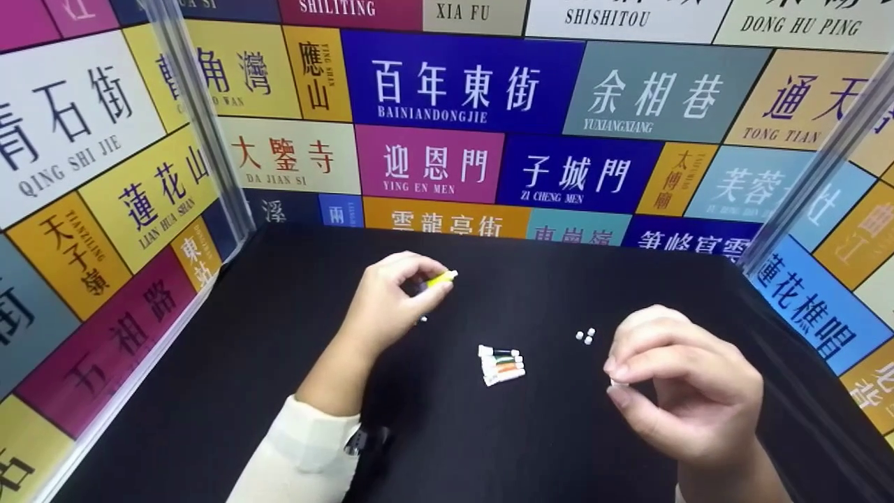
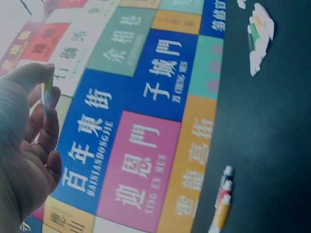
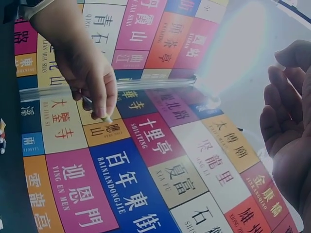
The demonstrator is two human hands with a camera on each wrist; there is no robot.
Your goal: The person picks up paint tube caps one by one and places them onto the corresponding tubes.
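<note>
My left hand [image 1: 391, 297] pinches a small yellow paint tube [image 1: 440, 279] between thumb and fingertips, its white end pointing outward. In the left wrist view that tube [image 2: 47, 93] stands nearly upright in the pinch. On the right, my right hand [image 1: 691, 384] is raised, pinching a tiny white cap [image 1: 619, 383] between thumb and forefinger; most of the cap is hidden. Between the hands lies a row of small tubes [image 1: 501, 365] with white ends and black, green and orange bands. Several loose white caps [image 1: 588, 340] are near the right hand's fingertips.
More small tubes [image 2: 222, 198], dark, red and yellow, lie on the black tabletop [image 1: 447, 447], mostly hidden behind the left hand in the head view. Colourful sign-covered panels [image 1: 461, 84] rise behind the table and at both sides, with clear upright edges [image 1: 209, 126] at the corners.
</note>
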